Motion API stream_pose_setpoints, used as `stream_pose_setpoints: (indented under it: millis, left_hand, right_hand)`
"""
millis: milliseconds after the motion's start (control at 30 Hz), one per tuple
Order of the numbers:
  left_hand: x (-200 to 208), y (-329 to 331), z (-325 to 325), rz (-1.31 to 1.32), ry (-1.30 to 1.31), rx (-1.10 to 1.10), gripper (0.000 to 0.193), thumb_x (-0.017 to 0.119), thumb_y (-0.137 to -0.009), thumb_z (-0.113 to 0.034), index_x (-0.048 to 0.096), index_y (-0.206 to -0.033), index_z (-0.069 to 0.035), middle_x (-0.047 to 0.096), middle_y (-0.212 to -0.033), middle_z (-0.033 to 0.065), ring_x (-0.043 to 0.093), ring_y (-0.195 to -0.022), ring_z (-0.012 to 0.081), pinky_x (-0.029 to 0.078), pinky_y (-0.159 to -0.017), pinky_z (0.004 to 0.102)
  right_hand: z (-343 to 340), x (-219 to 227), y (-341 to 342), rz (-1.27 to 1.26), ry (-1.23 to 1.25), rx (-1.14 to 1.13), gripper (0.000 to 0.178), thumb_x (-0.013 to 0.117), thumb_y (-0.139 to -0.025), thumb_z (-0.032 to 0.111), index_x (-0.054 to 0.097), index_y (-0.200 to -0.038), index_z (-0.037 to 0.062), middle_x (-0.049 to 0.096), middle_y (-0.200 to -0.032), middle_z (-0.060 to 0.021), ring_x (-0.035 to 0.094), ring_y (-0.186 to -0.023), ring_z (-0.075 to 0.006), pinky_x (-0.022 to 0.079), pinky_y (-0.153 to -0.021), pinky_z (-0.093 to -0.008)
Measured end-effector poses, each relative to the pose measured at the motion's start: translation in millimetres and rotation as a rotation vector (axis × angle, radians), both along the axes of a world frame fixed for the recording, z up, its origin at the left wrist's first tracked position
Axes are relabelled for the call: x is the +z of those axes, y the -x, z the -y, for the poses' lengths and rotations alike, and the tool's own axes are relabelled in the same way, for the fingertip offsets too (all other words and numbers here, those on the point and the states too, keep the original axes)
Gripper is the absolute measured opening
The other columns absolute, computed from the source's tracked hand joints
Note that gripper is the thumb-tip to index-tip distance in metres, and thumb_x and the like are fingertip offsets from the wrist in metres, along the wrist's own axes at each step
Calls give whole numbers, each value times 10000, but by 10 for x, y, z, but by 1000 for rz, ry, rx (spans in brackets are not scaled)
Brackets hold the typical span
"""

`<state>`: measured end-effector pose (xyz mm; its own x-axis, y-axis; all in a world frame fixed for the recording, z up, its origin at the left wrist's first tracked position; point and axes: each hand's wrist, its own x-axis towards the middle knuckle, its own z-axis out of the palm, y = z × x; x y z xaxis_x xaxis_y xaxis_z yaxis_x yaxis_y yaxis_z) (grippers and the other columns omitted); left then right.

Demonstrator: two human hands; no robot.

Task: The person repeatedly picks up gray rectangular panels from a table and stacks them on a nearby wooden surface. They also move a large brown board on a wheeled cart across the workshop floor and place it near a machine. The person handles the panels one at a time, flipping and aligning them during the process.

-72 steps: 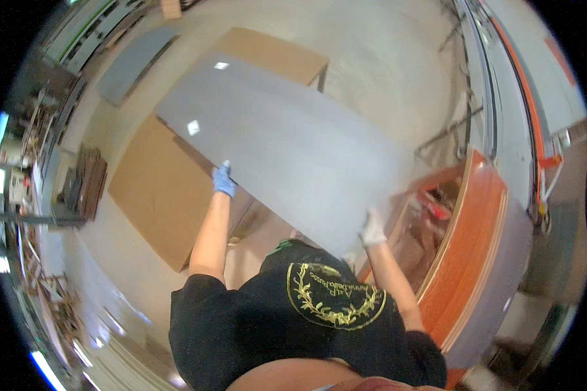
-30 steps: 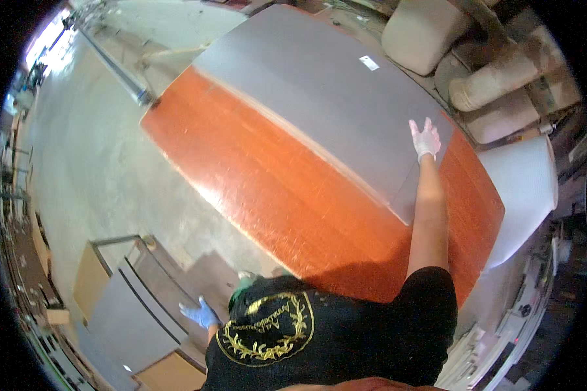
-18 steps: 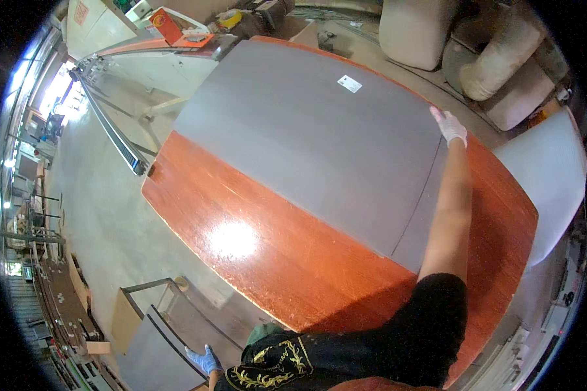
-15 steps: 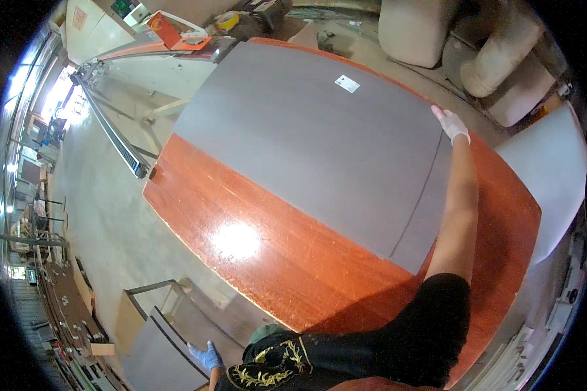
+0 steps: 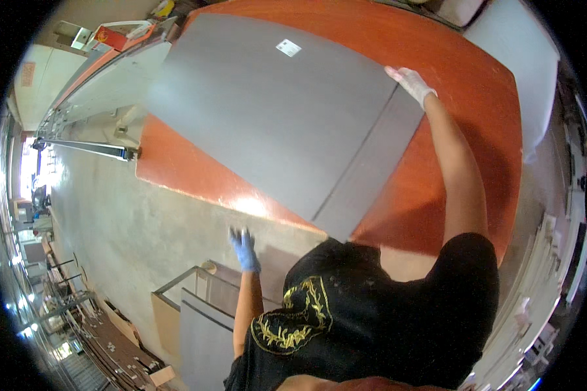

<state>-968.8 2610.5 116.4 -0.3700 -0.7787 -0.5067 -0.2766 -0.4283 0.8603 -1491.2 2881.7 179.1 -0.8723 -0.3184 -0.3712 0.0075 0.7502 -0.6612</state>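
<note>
A large grey panel with a dark groove near its right end and a small white label lies on a red-brown wooden tabletop. My right hand, in a whitish glove, grips the panel's far right corner area, its thumb side hidden. The panel's near corner sticks out past the table's front edge, close to my body. My left hand, in a blue glove with dark fingertips, is raised off the table's near side. Its fingers are spread and it holds nothing.
Another grey panel leans by a metal frame at lower left. A long rail ends near the table's left side. A white sheet stands beyond the right end. Stacked strips lie at lower right.
The grey panel has slid toward me and turned on the tabletop, with my right hand at its edge. My left hand has risen from beside the lower panel toward the table.
</note>
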Motion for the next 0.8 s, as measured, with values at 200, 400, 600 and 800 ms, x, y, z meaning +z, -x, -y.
stream_pose_setpoints:
  millis: [200,400,600,800]
  left_hand:
    - [-293,-71,-2,-343,-202,-128,589,417,-883,-426,308,-1343,-74,418,-1302,114,409,-1189,250,356,-981,398]
    - [94,-952,386,-229,-106,-82,649,297,-883,-523,312,-1348,-71,386,-1346,106,402,-1203,273,333,-996,405]
    - [207,-1139,517,-82,-31,-90,585,308,-896,-475,400,-1301,-61,460,-1296,70,448,-1159,247,335,-986,380]
    - [202,-1107,497,-48,5,-2,577,321,-894,-471,418,-1292,-64,469,-1290,69,451,-1153,236,328,-988,369]
  right_hand:
    - [-371,-235,-1373,-3,125,46,573,527,-809,539,586,-1029,13,604,-1010,-135,545,-977,-248,397,-862,-355]
    - [-591,-239,-2805,162,385,213,430,511,-872,387,585,-1053,4,629,-900,-91,575,-835,-199,439,-808,-329]
    - [-676,-519,-2978,-51,286,460,342,463,-876,269,564,-1125,57,637,-1033,-97,597,-962,-254,448,-855,-336]
    - [-764,-436,-3029,-213,378,509,289,569,-791,141,594,-1075,98,654,-920,-103,614,-883,-247,478,-788,-337]
